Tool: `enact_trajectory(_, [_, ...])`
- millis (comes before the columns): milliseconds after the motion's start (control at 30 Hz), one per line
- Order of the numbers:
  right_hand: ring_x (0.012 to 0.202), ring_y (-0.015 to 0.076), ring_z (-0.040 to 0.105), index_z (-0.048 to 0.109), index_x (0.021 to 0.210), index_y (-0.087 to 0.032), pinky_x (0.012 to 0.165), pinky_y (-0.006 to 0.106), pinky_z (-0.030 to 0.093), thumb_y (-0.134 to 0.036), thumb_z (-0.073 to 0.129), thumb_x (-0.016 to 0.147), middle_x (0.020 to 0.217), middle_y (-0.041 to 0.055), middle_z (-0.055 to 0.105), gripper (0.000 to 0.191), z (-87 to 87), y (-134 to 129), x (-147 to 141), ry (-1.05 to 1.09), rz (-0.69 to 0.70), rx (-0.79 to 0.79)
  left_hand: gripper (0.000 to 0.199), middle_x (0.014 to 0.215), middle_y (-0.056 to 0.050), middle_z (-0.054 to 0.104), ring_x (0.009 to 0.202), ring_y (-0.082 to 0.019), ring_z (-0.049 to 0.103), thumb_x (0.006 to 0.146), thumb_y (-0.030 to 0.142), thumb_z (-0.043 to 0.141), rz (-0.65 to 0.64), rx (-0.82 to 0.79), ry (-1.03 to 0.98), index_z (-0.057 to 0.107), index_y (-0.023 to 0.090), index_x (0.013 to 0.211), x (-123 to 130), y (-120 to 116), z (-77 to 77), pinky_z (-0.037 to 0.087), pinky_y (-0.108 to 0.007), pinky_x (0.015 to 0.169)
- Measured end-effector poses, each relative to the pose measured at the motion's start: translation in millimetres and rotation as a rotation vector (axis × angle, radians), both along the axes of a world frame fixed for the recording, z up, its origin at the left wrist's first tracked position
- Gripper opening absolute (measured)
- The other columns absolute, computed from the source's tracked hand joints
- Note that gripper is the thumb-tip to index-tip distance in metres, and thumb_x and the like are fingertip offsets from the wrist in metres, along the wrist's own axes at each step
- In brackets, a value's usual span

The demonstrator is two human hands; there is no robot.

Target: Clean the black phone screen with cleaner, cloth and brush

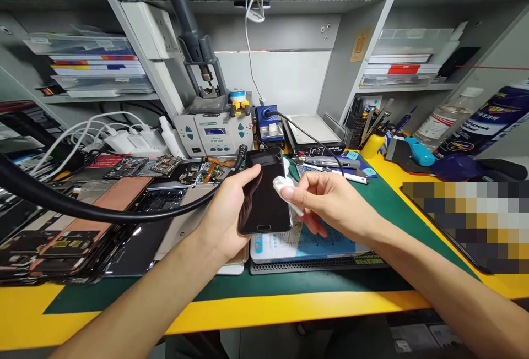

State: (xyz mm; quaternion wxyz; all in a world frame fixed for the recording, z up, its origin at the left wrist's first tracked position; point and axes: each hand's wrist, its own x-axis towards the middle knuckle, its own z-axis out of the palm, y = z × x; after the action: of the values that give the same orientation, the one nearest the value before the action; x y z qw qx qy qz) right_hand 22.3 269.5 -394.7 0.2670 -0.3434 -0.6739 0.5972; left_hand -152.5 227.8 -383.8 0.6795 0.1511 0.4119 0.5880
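Observation:
My left hand (223, 218) grips a black smartphone (261, 205) by its edge, with the screen facing up and tilted toward me. My right hand (333, 202) pinches a white cloth or wipe (283, 189) between thumb and fingers. The wipe presses against the right side of the phone's glass. The fingers of my left hand wrap behind the phone and are partly hidden.
A black hose (82, 210) crosses the left of the green bench mat (384, 205). Phone parts and stacked phones (61, 249) lie at left. A rework station (212, 133) and small tools stand behind. A blue printed sheet (306, 246) lies below my hands.

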Motion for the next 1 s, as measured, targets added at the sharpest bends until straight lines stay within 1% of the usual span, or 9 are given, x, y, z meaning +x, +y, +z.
enact_trajectory(133, [0.036,0.0078,0.051,0.054,0.064,-0.018,0.033,0.017,0.036,-0.067,0.061,0.091,0.055,0.0001,0.064,0.056,2.0,-2.9,-1.8,-0.085,0.075,-0.021,0.030,0.091,-0.014,0.078,0.083,-0.028,0.076,0.096,0.030,0.055,-0.003,0.009,-0.058,0.073,0.010,0.109,-1.4,0.7,4.1,0.063,-0.042,0.080])
enact_trajectory(367, [0.032,0.0077,0.047,0.049,0.061,-0.020,0.032,0.017,0.035,-0.067,0.058,0.093,0.045,-0.0028,0.056,0.057,3.4,-15.8,-7.8,-0.066,0.137,-0.048,0.033,0.094,-0.017,0.075,0.085,-0.028,0.075,0.099,0.028,0.045,0.085,-0.010,-0.112,0.069,0.007,0.108,-5.6,-1.1,8.7,0.062,-0.046,0.081])
enact_trajectory(433, [0.031,0.0083,0.046,0.049,0.061,-0.020,0.031,0.018,0.034,-0.068,0.058,0.092,0.043,-0.0029,0.055,0.058,3.2,-21.7,-10.7,-0.056,0.108,-0.036,0.037,0.089,-0.016,0.073,0.083,-0.028,0.074,0.101,0.032,0.040,0.119,0.023,-0.152,0.069,0.009,0.101,-4.4,-0.6,13.4,0.062,-0.046,0.080])
enact_trajectory(533, [0.029,0.0096,0.045,0.049,0.055,-0.021,0.030,0.020,0.035,-0.069,0.059,0.091,0.040,-0.0015,0.055,0.060,3.5,-28.6,-13.2,0.001,-0.005,-0.002,0.047,0.081,-0.013,0.070,0.078,-0.025,0.071,0.102,0.044,0.035,0.167,0.143,-0.195,0.068,0.012,0.092,4.1,1.8,22.8,0.061,-0.043,0.077])
enact_trajectory(633, [0.028,0.0110,0.047,0.051,0.051,-0.020,0.030,0.022,0.036,-0.068,0.059,0.091,0.039,0.0002,0.055,0.063,3.4,-31.6,-12.5,0.069,-0.110,0.030,0.053,0.081,-0.011,0.068,0.072,-0.023,0.068,0.101,0.053,0.033,0.243,0.236,-0.225,0.067,0.014,0.093,19.1,5.2,29.7,0.060,-0.042,0.076])
enact_trajectory(700, [0.029,0.0115,0.048,0.052,0.049,-0.020,0.030,0.022,0.036,-0.068,0.059,0.091,0.039,0.0007,0.055,0.064,2.4,-32.9,-11.3,0.105,-0.140,0.046,0.055,0.084,-0.010,0.069,0.073,-0.023,0.068,0.100,0.056,0.032,0.278,0.273,-0.236,0.067,0.014,0.093,29.2,6.8,30.6,0.060,-0.044,0.078])
enact_trajectory(800, [0.029,0.0107,0.047,0.052,0.049,-0.020,0.031,0.021,0.034,-0.066,0.058,0.093,0.039,0.0004,0.055,0.064,0.4,-35.4,-10.4,0.102,-0.121,0.069,0.055,0.086,-0.011,0.069,0.076,-0.024,0.068,0.098,0.058,0.034,0.308,0.284,-0.231,0.067,0.014,0.091,39.6,7.8,28.0,0.060,-0.043,0.076])
enact_trajectory(900, [0.032,0.0100,0.048,0.051,0.051,-0.020,0.033,0.021,0.034,-0.063,0.055,0.096,0.041,-0.0004,0.055,0.062,-0.7,-35.6,-10.1,0.089,-0.099,0.112,0.054,0.084,-0.011,0.067,0.075,-0.024,0.067,0.098,0.056,0.033,0.339,0.259,-0.237,0.066,0.014,0.089,42.8,7.8,25.5,0.059,-0.040,0.071])
enact_trajectory(1000, [0.033,0.0094,0.048,0.048,0.052,-0.020,0.036,0.021,0.035,-0.060,0.054,0.098,0.041,-0.0007,0.055,0.061,-0.7,-33.7,-9.5,0.079,-0.169,0.148,0.053,0.083,-0.011,0.067,0.074,-0.022,0.066,0.099,0.054,0.032,0.366,0.254,-0.255,0.065,0.014,0.086,42.1,8.1,25.1,0.059,-0.038,0.071])
